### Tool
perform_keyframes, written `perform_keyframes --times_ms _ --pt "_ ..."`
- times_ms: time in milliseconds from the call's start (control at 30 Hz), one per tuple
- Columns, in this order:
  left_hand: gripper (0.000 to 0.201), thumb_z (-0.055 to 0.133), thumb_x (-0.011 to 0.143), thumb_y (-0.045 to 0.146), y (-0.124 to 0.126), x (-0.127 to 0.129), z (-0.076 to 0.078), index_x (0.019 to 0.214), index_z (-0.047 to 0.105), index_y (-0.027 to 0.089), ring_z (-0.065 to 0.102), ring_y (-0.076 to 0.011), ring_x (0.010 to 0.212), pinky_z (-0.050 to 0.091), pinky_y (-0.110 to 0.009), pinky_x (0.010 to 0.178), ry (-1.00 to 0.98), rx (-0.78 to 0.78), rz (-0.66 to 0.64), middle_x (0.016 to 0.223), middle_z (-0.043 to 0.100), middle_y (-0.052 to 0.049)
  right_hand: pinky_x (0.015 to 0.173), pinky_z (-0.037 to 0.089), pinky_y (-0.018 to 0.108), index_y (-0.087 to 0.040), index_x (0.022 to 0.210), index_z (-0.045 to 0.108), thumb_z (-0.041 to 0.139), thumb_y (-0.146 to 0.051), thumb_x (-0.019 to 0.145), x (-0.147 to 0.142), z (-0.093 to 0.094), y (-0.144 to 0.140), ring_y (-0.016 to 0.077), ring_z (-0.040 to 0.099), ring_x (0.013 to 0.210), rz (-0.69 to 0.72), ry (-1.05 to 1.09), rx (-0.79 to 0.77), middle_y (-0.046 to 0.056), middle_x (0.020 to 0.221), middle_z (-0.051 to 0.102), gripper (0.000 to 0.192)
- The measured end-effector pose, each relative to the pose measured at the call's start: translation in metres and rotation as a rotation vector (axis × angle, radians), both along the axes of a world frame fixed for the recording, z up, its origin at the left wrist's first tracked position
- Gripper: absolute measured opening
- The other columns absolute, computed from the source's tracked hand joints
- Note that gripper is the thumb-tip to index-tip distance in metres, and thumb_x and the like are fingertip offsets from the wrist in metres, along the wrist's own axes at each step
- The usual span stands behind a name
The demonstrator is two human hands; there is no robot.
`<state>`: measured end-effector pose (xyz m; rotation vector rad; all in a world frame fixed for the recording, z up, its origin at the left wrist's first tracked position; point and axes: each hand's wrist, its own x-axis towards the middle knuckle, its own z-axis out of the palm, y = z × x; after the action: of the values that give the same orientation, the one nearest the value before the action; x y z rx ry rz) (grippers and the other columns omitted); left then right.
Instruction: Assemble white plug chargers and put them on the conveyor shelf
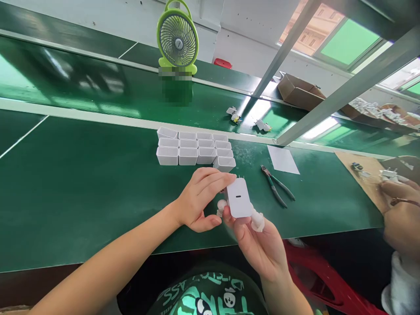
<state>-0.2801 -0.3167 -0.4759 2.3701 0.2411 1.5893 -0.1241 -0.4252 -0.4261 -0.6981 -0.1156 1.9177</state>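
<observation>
Both forearms come in from the lower edge and meet over the near edge of the green bench [82, 192].

Left hand [200, 199] — palm turned down and to the right, fingers curled together, fingertips resting on the top left corner of the white charger [239, 197]; thumb tucked below, pointing right. The hand grips the charger's upper edge.

Right hand [259, 245] — palm up, wrist bent back, cupping the charger from beneath. White finger cots [257, 221] cover at least two fingertips, one showing at each lower side of the charger. Fingers closed around the charger body.

Charger: held between the two hands just above the bench edge, flat face with a small slot toward the camera, two metal prongs sticking up at the top.

Behind the hands, a block of white shells [195, 148] stands in rows, open side down. Pliers [277, 186] lie to the right, a white sheet [282, 159] just beyond them. A green fan [177, 39] stands at the far rail. Another person's hand [398, 205] works at the right edge.
</observation>
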Motion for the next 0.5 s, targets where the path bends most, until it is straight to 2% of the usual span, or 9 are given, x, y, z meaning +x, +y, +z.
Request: perform_keyframes --times_ms 67,133,233,300,367,400,433,467,500 --pt "0.067 0.029 0.099 0.059 0.0 0.0 -0.001 0.149 0.039 0.016 0.06 -0.0279 0.113 0.047 -0.043 0.096 0.008 -0.024 0.011 0.129 0.064 -0.015 0.082 0.061 0.013 -0.019 0.109 0.068 0.077 -0.023 0.08 0.002 0.0 0.001 0.0136 0.072 0.103 -0.008 -0.032 0.018 0.008 0.113 0.073 0.031" --pt "0.062 0.029 0.101 0.054 0.001 0.0 -0.002 0.15 0.038 0.018 0.06 -0.0278 0.114 0.05 -0.042 0.092 0.02 -0.117 0.076 0.134 0.06 -0.016 0.084 0.061 0.016 -0.02 0.109 0.068 0.077 -0.024 0.081 0.008 0.003 0.005 0.0146 0.072 0.101 -0.017 -0.117 0.05 0.007 0.113 0.072 0.03" --pt "0.055 0.033 0.103 0.043 0.005 0.0 -0.006 0.151 0.033 0.017 0.059 -0.0276 0.116 0.053 -0.04 0.086 0.112 -0.359 0.295 0.145 0.048 -0.02 0.082 0.061 0.02 -0.02 0.115 0.064 0.073 -0.026 0.084 0.025 0.015 0.033 0.0155 0.071 0.099 -0.042 -0.374 0.161 0.007 0.116 0.07 0.032" --pt "0.053 0.034 0.103 0.041 0.01 0.001 -0.008 0.15 0.032 0.015 0.059 -0.0304 0.12 0.054 -0.044 0.088 0.27 -0.476 0.441 0.149 0.043 -0.022 0.08 0.061 0.022 -0.024 0.122 0.059 0.068 -0.022 0.087 0.04 0.024 0.072 0.0138 0.069 0.098 -0.129 -0.636 0.332 0.004 0.121 0.067 0.036" --pt "0.053 0.035 0.103 0.042 0.013 0.002 -0.012 0.147 0.036 0.014 0.058 -0.0348 0.123 0.053 -0.051 0.092 0.44 -0.517 0.534 0.149 0.044 -0.022 0.089 0.059 0.03 -0.03 0.129 0.05 0.063 -0.009 0.082 0.052 0.027 0.128 0.0149 0.066 0.104 -0.245 -0.979 0.62 0.002 0.127 0.063 0.053" --pt "0.053 0.037 0.102 0.043 0.015 0.003 -0.013 0.146 0.038 0.013 0.058 -0.0365 0.124 0.053 -0.053 0.094 0.499 -0.515 0.56 0.147 0.046 -0.022 0.09 0.058 0.034 -0.029 0.132 0.045 0.06 -0.008 0.083 0.056 0.027 0.159 0.0158 0.066 0.103 -0.237 -1.207 0.724 0.004 0.129 0.061 0.055" --pt "0.052 0.037 0.102 0.042 0.016 0.004 -0.014 0.144 0.039 0.013 0.058 -0.0372 0.124 0.053 -0.054 0.094 0.538 -0.506 0.579 0.146 0.048 -0.022 0.089 0.057 0.035 -0.027 0.135 0.04 0.054 -0.007 0.086 0.057 0.024 0.191 0.0158 0.066 0.1 -0.169 -1.484 0.753 0.006 0.13 0.06 0.055" --pt "0.051 0.038 0.101 0.042 0.017 0.004 -0.015 0.143 0.041 0.013 0.058 -0.0373 0.124 0.053 -0.054 0.095 0.558 -0.494 0.595 0.145 0.049 -0.022 0.085 0.058 0.035 -0.024 0.138 0.035 0.051 -0.006 0.089 0.056 0.021 0.221 0.0155 0.066 0.096 -0.029 -1.766 0.716 0.008 0.128 0.061 0.055" --pt "0.05 0.039 0.101 0.04 0.017 0.004 -0.016 0.142 0.042 0.012 0.058 -0.0369 0.124 0.053 -0.053 0.095 0.57 -0.479 0.609 0.144 0.05 -0.022 0.083 0.058 0.037 -0.019 0.138 0.036 0.054 -0.005 0.087 0.052 0.017 0.248 0.0181 0.066 0.093 0.039 -1.851 0.686 0.011 0.121 0.063 0.055"
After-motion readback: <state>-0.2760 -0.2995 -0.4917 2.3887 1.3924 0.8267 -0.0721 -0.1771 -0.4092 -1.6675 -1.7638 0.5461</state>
